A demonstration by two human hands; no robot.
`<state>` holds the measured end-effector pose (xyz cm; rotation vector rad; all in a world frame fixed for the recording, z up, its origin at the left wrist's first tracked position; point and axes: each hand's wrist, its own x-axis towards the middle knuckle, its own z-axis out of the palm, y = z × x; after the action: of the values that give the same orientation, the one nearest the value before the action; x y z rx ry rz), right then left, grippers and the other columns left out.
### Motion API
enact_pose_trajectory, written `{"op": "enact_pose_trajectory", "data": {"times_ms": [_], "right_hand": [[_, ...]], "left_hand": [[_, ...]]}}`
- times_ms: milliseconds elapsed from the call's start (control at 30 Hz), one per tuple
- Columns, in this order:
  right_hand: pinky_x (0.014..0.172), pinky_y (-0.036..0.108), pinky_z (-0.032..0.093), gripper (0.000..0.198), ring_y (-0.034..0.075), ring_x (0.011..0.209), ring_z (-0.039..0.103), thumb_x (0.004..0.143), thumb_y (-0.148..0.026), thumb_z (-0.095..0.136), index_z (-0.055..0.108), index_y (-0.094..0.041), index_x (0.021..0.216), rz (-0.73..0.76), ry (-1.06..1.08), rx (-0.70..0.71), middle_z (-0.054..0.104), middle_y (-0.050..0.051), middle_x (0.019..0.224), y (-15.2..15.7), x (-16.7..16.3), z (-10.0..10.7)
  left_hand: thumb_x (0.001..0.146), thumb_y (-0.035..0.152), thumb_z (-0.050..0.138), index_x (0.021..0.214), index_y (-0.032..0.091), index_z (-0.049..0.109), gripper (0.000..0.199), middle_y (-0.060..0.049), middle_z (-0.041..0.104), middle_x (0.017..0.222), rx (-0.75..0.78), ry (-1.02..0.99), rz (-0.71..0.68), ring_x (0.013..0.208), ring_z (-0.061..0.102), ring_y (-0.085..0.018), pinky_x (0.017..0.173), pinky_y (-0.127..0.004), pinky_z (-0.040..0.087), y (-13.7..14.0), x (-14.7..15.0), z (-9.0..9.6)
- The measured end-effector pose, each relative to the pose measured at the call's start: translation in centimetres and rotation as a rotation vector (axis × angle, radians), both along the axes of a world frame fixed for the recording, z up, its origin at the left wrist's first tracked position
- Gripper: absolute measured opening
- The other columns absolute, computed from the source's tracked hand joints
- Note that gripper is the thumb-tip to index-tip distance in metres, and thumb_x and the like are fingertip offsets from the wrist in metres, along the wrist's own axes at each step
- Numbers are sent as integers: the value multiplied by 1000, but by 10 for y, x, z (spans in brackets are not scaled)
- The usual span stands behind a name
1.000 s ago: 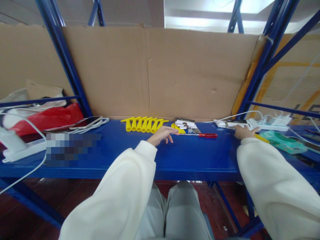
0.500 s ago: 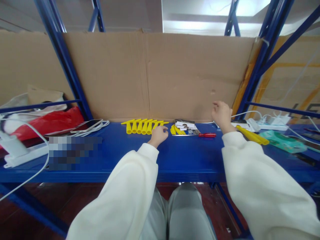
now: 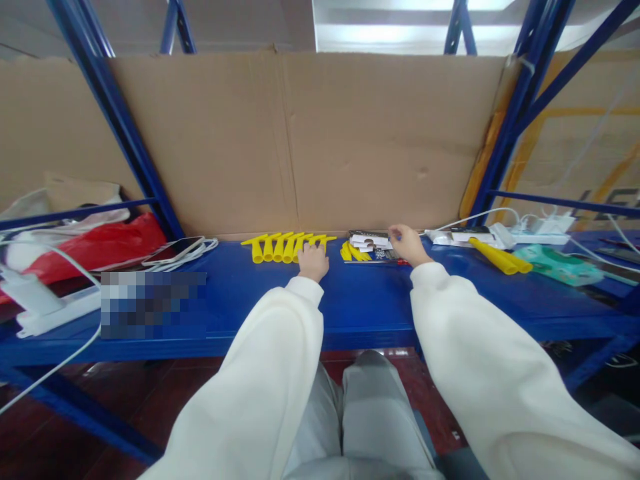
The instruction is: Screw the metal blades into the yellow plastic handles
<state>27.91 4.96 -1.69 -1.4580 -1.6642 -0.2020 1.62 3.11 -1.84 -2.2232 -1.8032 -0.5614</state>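
A row of several yellow tapered tubes with thin side arms (image 3: pixel 270 251) lies at the back of the blue shelf. My left hand (image 3: pixel 314 261) rests over the right end of that row, fingers spread and touching the tubes. My right hand (image 3: pixel 411 245) is at the right edge of a shallow tray (image 3: pixel 360 262), with its fingers curled together; what they hold, if anything, I cannot make out. In the tray lie curved yellow pieces (image 3: pixel 354 251), a white and black card box (image 3: pixel 369 240) and small metal parts (image 3: pixel 380 254). A red screwdriver (image 3: pixel 402 262) is partly hidden beneath my right hand.
Two yellow tubes (image 3: pixel 500 257) lie right, near a green soft packet (image 3: pixel 559 265) and a white power strip (image 3: pixel 537 237). At left are a phone (image 3: pixel 173 249), white cables, a red bag (image 3: pixel 100 243) and another power strip (image 3: pixel 60 311). Cardboard (image 3: pixel 350 140) walls the back.
My right hand has moved left and down, from beside the cardboard to the tray's right edge. My left hand has shifted onto the yellow tubes and its fingers have spread. The view has moved slightly.
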Motion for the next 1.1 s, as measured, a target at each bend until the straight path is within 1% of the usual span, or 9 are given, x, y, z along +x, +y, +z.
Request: {"op": "enact_pose_trajectory", "data": {"times_ms": [133,267,500,600,733,833,933,1000,1100], "right_hand": [[97,42,52,34,25,99,69,76,-11,53,69,-15,105,29,25,-39,74,13,106,0,-2,-1],[97,42,52,33,25,99,69,76,-10,54,69,-17,104,52,35,-58,75,12,105,-1,-5,-2],[96,41,53,32,25,99,70,76,-10,56,71,-17,103,95,62,-94,75,12,105,-3,-11,-2],[98,42,52,27,24,97,70,77,-12,57,71,-18,100,133,137,-82,76,11,102,-2,-13,-2],[93,38,55,27,21,96,71,87,-26,57,66,-16,110,228,423,-87,76,12,105,-3,-18,1],[76,30,58,38,18,84,73,95,-43,51,57,-18,123,287,682,-129,76,10,105,-7,-22,7],[60,23,56,41,15,73,73,97,-54,45,54,-23,122,344,861,-117,76,7,98,-10,-23,12],[56,22,54,38,14,67,72,96,-55,45,56,-23,115,368,935,-78,77,5,91,-10,-22,14],[57,24,56,26,15,61,70,95,-44,54,57,-21,106,350,985,-43,76,4,81,-7,-19,13]], "left_hand": [[93,23,50,124,12,65,37,-22,70,118,-20,31,-16,120,59,-35,97,-45,45,0,1,4],[96,24,43,124,7,65,39,-24,69,117,15,-69,15,112,65,-34,91,-41,49,-5,2,10],[99,33,42,121,11,70,42,-19,75,109,146,-429,42,109,68,-30,90,-36,51,-11,0,17],[99,34,43,121,13,70,41,-17,75,111,217,-591,34,112,68,-29,92,-34,50,-11,-1,19],[97,30,50,129,10,65,41,-17,72,121,253,-684,-116,113,67,-25,97,-32,49,-13,2,20],[95,26,53,128,12,66,38,-15,70,125,214,-653,-289,115,66,-24,102,-33,47,-16,6,18],[95,23,54,127,15,67,36,-13,70,127,157,-584,-448,118,63,-22,106,-35,45,-17,10,15],[95,23,53,128,16,66,36,-11,69,128,138,-536,-519,121,61,-21,108,-35,43,-18,11,14],[95,24,52,129,18,65,37,-9,68,130,137,-466,-562,123,59,-21,110,-35,41,-19,11,13]]}}
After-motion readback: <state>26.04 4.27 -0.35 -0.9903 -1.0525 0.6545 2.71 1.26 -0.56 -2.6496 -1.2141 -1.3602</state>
